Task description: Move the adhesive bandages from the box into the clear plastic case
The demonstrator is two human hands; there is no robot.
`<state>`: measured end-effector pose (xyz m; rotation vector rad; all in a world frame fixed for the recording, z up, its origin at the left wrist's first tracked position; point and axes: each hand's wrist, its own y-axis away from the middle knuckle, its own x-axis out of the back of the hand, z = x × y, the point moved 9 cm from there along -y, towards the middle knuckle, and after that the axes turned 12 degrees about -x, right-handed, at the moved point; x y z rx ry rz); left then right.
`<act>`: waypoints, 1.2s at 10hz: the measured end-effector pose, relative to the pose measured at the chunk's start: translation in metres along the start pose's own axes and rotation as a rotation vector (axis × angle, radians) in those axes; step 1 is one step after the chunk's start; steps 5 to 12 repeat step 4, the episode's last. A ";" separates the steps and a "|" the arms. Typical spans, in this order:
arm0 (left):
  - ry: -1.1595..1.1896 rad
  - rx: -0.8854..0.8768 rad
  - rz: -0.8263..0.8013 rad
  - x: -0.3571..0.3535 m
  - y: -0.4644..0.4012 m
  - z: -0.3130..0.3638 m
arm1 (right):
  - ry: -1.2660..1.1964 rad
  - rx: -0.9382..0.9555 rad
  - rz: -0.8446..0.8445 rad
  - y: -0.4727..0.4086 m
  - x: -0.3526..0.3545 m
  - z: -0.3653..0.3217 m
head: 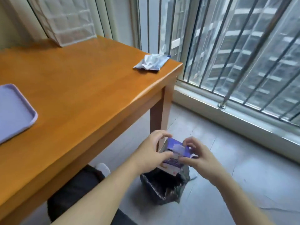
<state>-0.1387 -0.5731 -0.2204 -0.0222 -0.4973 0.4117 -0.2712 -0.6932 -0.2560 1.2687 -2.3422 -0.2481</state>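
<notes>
Bin (162, 189) under box (174, 153), beside table (81, 95).

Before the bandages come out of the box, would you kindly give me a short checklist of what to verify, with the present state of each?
1. Box held by both hands: ok. The left hand and right hand each have a grip on it.
2. Box opened: cannot tell. The right hand's fingers pinch at a pale flap on top.
3. Box over a safe surface: not ok. It is held off the table, above the lined bin on the floor.
4. Clear case within sight: not ok. None shows in this view.
5. Landing spot on the table: ok. The lilac tray and a crumpled wrapper leave bare wood between them.
</notes>
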 end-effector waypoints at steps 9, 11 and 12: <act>-0.120 0.218 0.027 0.006 -0.012 -0.096 | 0.626 -0.402 -0.023 -0.094 -0.116 0.227; -0.120 0.218 0.027 0.006 -0.012 -0.096 | 0.626 -0.402 -0.023 -0.094 -0.116 0.227; -0.120 0.218 0.027 0.006 -0.012 -0.096 | 0.626 -0.402 -0.023 -0.094 -0.116 0.227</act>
